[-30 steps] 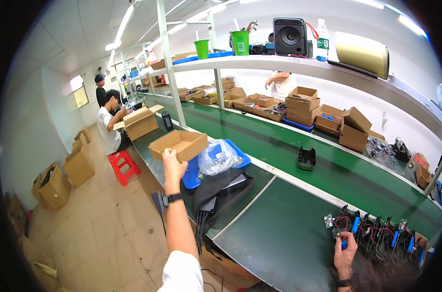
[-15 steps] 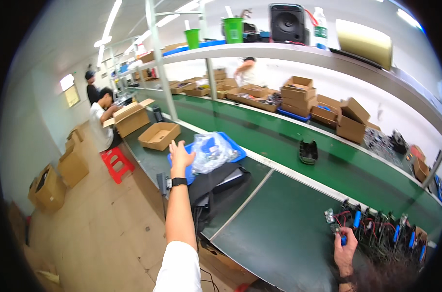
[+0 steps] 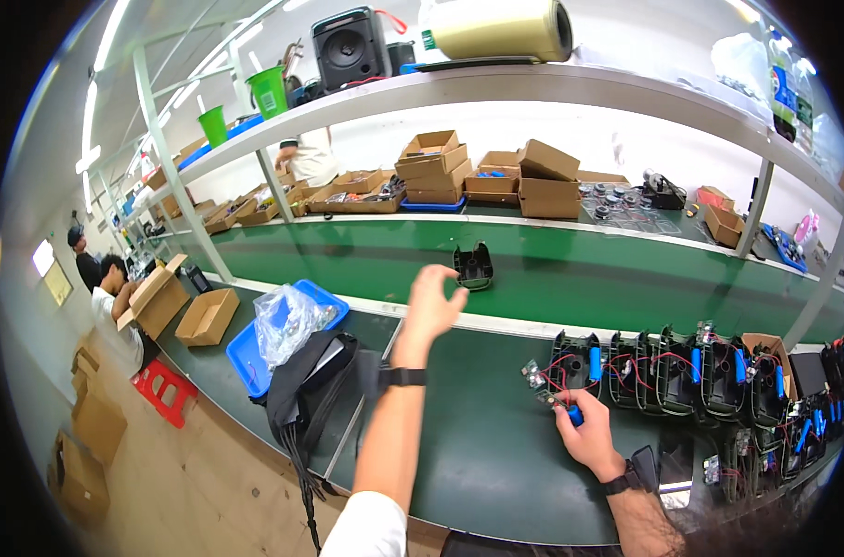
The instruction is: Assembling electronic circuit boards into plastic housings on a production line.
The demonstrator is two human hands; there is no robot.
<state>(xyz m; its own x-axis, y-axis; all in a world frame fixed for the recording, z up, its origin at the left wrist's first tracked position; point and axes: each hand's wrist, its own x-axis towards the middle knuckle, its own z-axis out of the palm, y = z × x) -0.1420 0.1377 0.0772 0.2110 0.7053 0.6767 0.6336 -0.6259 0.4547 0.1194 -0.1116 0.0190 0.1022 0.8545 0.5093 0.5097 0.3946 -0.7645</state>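
Observation:
My left hand reaches over the edge of the green conveyor belt, its fingers apart and nothing in them. Right beside its fingertips lies a black plastic housing shell; whether they touch it I cannot tell. Lower right, my right hand is closed on a small blue part, mostly hidden by the fingers. By those fingers is a small circuit board with red wires. Just behind stands a row of black shells holding blue cylinders and red wires.
A blue tray with a clear plastic bag and a black bag lie left of my arm. An open carton stands beyond. Overhead runs a white shelf. Cartons line the far side. Co-workers are at far left and behind the shelf.
The view has swung right. My left hand has moved from above the blue tray to beside the black shell on the belt. My right hand keeps its hold on the blue part.

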